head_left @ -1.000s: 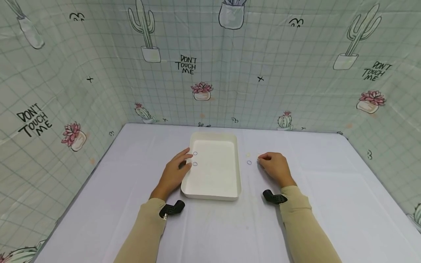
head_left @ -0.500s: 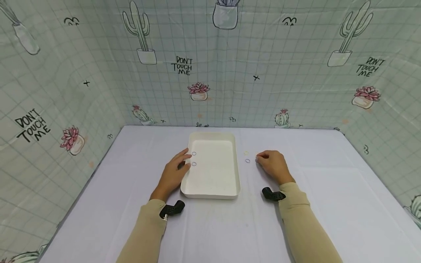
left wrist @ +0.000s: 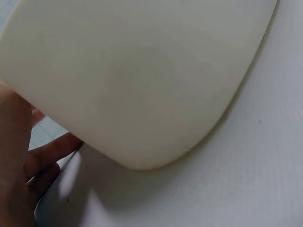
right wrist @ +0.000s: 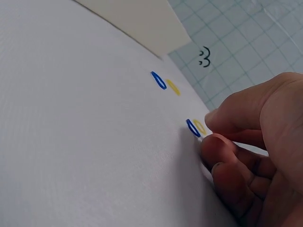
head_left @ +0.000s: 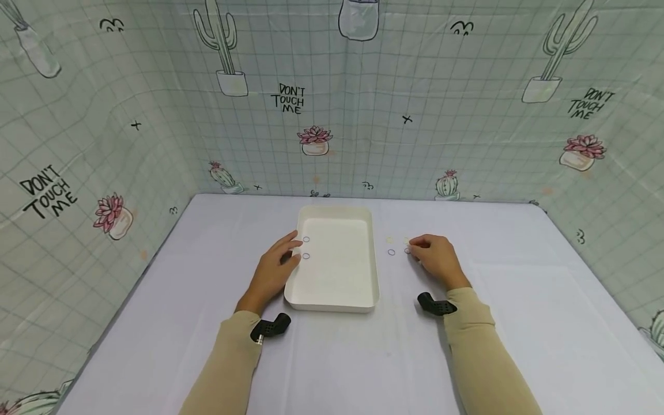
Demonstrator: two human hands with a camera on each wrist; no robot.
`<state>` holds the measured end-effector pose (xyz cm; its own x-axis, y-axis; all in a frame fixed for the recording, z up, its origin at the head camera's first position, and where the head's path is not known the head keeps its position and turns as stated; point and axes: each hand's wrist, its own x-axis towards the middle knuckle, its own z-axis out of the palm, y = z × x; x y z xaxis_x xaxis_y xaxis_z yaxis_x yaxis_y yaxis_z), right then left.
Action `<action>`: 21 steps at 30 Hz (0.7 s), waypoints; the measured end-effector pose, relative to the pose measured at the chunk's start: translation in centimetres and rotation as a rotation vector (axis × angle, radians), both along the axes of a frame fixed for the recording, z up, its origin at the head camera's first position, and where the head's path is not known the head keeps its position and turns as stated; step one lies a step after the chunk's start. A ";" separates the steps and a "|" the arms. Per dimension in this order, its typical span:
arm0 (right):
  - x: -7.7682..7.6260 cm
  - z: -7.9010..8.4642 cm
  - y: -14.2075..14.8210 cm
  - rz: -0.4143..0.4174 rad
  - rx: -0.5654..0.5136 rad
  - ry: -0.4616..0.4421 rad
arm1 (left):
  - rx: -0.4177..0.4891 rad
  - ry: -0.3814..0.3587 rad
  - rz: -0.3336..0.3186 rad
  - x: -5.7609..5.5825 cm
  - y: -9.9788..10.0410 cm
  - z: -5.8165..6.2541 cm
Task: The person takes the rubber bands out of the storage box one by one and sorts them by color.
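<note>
In the head view, my left hand (head_left: 270, 276) rests at the left rim of a white tray (head_left: 332, 306), its thumb and fingers spread along the edge. Two small thin blue rings lie inside the tray near those fingertips, a far ring (head_left: 306, 239) and a near ring (head_left: 306, 256). My right hand (head_left: 437, 259) is low over the table right of the tray, fingers bent with tips close together. Right at its fingertips lie a blue ring (right wrist: 192, 128) and a yellow ring (right wrist: 200, 126). I cannot tell whether it pinches anything.
Another blue ring (right wrist: 158, 80) and yellow ring (right wrist: 173, 87) lie between that pair and the tray. White cloth covers the table (head_left: 332, 363). A grid-patterned curtain (head_left: 363, 155) with cactus drawings stands behind and along both sides.
My right hand has shifted slightly right and away, so the blue ring and yellow ring at its fingertips now show more. My left hand stays at the tray's rim.
</note>
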<state>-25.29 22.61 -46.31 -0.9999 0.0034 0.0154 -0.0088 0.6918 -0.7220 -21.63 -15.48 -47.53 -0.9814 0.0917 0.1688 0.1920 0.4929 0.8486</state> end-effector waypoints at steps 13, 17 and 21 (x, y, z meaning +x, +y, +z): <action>0.1 0.1 -0.4 0.038 0.084 0.014 | -0.017 0.015 0.015 -0.1 0.0 -0.2; 0.0 0.0 -0.5 0.046 0.100 0.025 | -0.019 0.014 0.009 -0.2 -0.2 -0.2; 0.1 -0.2 -0.6 0.040 0.115 0.034 | -0.022 0.010 0.011 -0.2 -0.2 -0.3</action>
<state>-25.17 21.97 -46.50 -0.9981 -0.0403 0.0468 -0.0609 0.7690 -0.6364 -21.84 -15.68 -47.80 -0.9806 0.0849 0.1766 0.1950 0.5133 0.8358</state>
